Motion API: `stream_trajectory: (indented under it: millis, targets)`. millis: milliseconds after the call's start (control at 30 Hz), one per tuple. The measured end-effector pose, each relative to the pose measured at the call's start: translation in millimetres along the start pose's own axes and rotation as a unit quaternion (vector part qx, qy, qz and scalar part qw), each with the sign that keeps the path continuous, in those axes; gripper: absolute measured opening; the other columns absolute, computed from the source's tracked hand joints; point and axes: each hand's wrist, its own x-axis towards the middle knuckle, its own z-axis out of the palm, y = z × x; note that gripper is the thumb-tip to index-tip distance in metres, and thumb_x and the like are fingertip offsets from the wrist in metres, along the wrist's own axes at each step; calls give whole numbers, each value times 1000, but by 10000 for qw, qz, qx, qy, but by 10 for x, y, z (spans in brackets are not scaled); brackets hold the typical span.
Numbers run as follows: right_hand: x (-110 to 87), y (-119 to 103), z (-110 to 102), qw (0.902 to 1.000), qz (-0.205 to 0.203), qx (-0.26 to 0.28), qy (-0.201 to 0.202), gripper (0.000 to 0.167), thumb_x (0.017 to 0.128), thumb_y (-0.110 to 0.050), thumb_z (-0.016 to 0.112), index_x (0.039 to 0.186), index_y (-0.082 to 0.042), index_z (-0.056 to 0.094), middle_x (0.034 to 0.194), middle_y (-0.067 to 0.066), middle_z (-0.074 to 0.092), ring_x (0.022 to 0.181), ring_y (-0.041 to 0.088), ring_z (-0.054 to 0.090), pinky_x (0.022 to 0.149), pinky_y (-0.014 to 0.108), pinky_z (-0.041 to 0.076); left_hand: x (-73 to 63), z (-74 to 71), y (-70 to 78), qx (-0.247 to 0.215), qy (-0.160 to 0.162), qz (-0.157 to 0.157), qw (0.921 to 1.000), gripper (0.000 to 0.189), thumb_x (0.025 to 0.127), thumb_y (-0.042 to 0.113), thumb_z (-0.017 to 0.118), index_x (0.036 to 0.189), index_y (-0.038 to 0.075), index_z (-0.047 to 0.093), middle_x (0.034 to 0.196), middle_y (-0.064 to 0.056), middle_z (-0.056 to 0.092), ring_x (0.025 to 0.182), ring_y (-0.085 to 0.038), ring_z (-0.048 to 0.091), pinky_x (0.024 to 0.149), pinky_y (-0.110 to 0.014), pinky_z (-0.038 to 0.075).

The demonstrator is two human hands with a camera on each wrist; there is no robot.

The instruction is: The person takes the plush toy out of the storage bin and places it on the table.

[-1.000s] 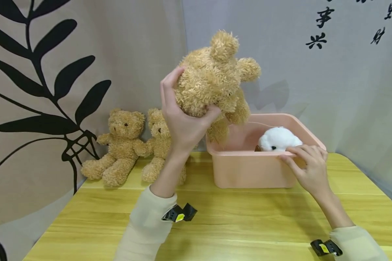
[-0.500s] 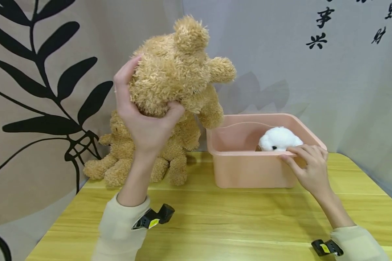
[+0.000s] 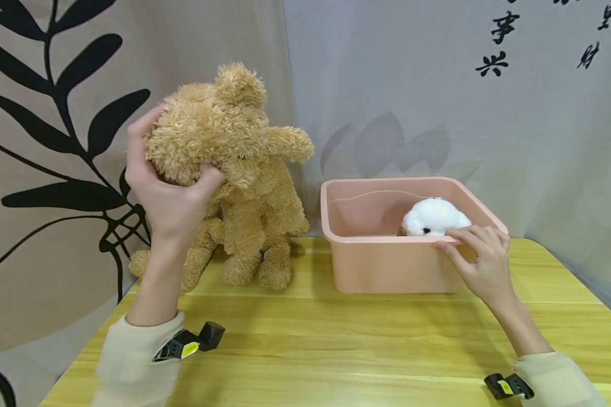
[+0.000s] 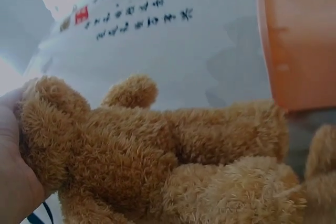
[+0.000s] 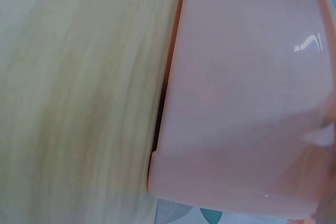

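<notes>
My left hand (image 3: 165,192) grips a shaggy tan teddy bear (image 3: 209,124) by the head, thumb below and fingers round the far side. In the left wrist view the bear's body (image 4: 126,140) stretches away from the hand (image 4: 18,177). Behind it in the head view sit two similar teddy bears, mostly hidden; the legs of one (image 3: 276,268) and part of the other (image 3: 201,251) show. My right hand (image 3: 481,260) holds the front rim of a pink bin (image 3: 387,265), thumb outside and fingers over the edge. A white plush toy (image 3: 433,216) with a dark eye pokes up inside the bin.
The bin stands at the back right of the wooden table (image 3: 336,339). A pale curtain (image 3: 366,73) with a black leaf print (image 3: 63,195) and black characters hangs close behind. The right wrist view is filled mainly by the bin's wall (image 5: 241,87) and tabletop.
My left hand has carried the teddy bear left, away from the bin's left end, and lately lower, in front of the seated bears. My right hand stays on the rim.
</notes>
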Motion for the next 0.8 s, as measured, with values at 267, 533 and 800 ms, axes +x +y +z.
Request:
stream_trajectory:
  millis: [267, 533, 800]
  targets:
    - [-18, 0, 25, 9999, 65, 78, -10, 66, 88, -66, 60, 95, -3, 75, 87, 12, 67, 90, 32, 50, 96, 34, 19, 60, -415, -175, 190, -152, -640, 9977, 58, 63, -10, 56, 120, -1, 63, 120, -11, 64, 110, -30, 57, 93, -33, 49]
    - [-5, 14, -4, 10000, 12, -20, -22, 67, 90, -65, 61, 95, 0, 75, 86, 14, 66, 89, 30, 49, 95, 32, 19, 115, -886, -451, 6, -25, -1248, 9922, 57, 65, -14, 57, 120, 2, 62, 114, -14, 61, 101, -25, 55, 79, -31, 45]
    - [-3, 10, -9, 10000, 15, -13, -54, 66, 90, -64, 61, 94, 0, 75, 86, 14, 66, 89, 28, 49, 95, 33, 20, 112, -1278, -642, 180, -18, -1536, 9880, 55, 66, -14, 58, 119, 1, 63, 111, -11, 61, 96, -19, 54, 79, -28, 41]
